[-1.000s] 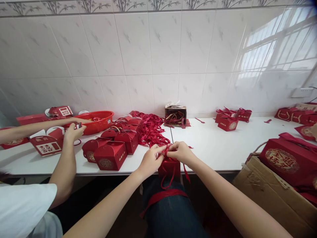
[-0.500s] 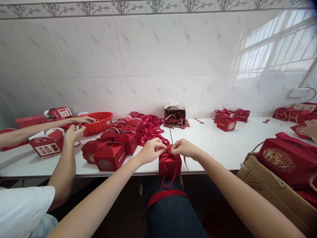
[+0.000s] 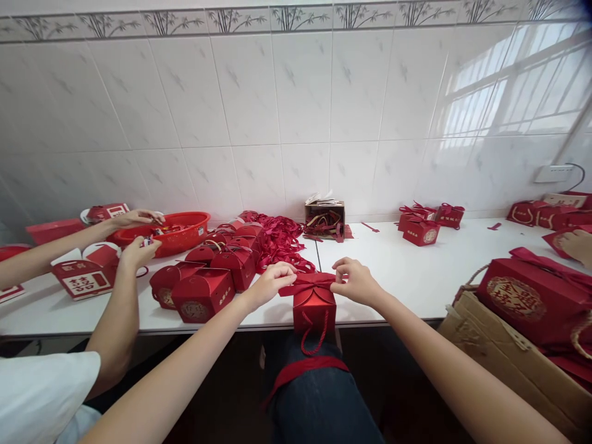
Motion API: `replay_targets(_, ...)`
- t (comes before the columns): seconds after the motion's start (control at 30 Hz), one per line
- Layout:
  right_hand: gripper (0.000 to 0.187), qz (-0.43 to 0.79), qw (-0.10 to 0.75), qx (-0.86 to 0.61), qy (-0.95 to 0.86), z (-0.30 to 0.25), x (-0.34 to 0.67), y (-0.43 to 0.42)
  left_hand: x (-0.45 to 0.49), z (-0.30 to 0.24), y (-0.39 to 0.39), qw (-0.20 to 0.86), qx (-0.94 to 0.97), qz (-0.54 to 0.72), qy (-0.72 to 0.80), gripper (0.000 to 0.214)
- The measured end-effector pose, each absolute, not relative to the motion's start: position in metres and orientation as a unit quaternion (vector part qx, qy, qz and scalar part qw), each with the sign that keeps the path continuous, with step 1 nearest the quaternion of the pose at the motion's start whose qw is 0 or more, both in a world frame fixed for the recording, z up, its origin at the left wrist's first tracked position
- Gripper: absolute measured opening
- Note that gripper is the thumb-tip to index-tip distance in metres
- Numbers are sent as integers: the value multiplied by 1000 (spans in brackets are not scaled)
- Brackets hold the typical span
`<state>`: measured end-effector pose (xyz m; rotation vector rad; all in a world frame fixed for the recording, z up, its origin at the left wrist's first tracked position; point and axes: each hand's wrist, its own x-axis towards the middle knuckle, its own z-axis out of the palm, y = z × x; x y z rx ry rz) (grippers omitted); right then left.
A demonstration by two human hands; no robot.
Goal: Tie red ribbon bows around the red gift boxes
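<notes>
White tiled wall [image 3: 305, 98] behind, white bench [image 3: 379, 265] below it, red boxes [image 3: 203, 296] and a heap of loose ribbon [image 3: 280, 242] crowding the left side. The box being worked [image 3: 314, 308] stood upright right at the front edge; couldn't tell if it overhung. Left hand [image 3: 272, 285] and right hand [image 3: 357, 281] each had thumb and fingertips pinching one end of the ribbon bow [image 3: 314, 279] across its top, drawn out sideways. Main risk, as I read it: uneven pull, which could skew the bow or drag a loop through the knot. Too much tension might crumple the folded flaps underneath. Neither hand braced the box, so a sideways tug could shift it. Cord handle [image 3: 311, 353] dangled below the edge near the denim leg [image 3: 319, 401]; a knee bump could snag it and tip everything forward.
</notes>
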<state>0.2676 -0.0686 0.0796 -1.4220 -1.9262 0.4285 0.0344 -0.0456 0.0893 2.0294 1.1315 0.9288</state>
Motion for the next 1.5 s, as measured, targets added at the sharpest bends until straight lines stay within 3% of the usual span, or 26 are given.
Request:
replay_targets(0.1,12,100,335,-560,-751,78,272,-72,25,89,-49,258,779,345,456,23)
replay_targets(0.3,11,16,344,-533,-773,77,274,-80,18,89,-62,13,836,285,468,22)
replay_targets(0.4,12,19,369,-504,-780,73,277,-80,19,87,-64,-55,838,295,456,20)
replay_targets(0.5,13,175,418,-433,-779,61,282,-76,17,80,-61,27,818,331,469,19)
replay_targets(0.6,59,396,421,-361,-732,43,282,-74,13,71,-59,277,765,376,444,22)
replay_targets(0.67,93,462,408,-329,-715,31,275,-75,13,65,-61,419,695,410,416,32)
replay_targets(0.73,108,478,418,-311,-707,24,266,-77,14,59,-65,471,634,452,415,45)
replay_targets(0.9,113,444,496,-361,-654,31,277,-74,12,46,-77,408,650,454,452,42)
replay_targets(1.03,127,227,619,-561,-500,48,329,-59,4,40,-88,291,732,371,491,28)
replay_targets(1.1,134,119,623,-656,-408,52,350,-54,1,37,-92,230,761,337,505,23)
replay_targets(1.17,128,64,599,-692,-398,49,357,-54,-3,35,-96,142,778,331,515,19)
replay_targets(1.27,103,36,551,-674,-491,40,344,-64,-15,35,-97,-89,740,389,542,22)
replay_targets(1.37,84,33,522,-633,-571,37,320,-84,-34,35,-96,-276,591,470,595,56)
replay_targets(1.43,67,110,475,-577,-655,39,307,-101,-48,35,-94,-288,503,488,652,83)
replay_targets(1.5,45,240,346,-518,-745,41,299,-120,-61,33,-92,-252,459,474,708,94)
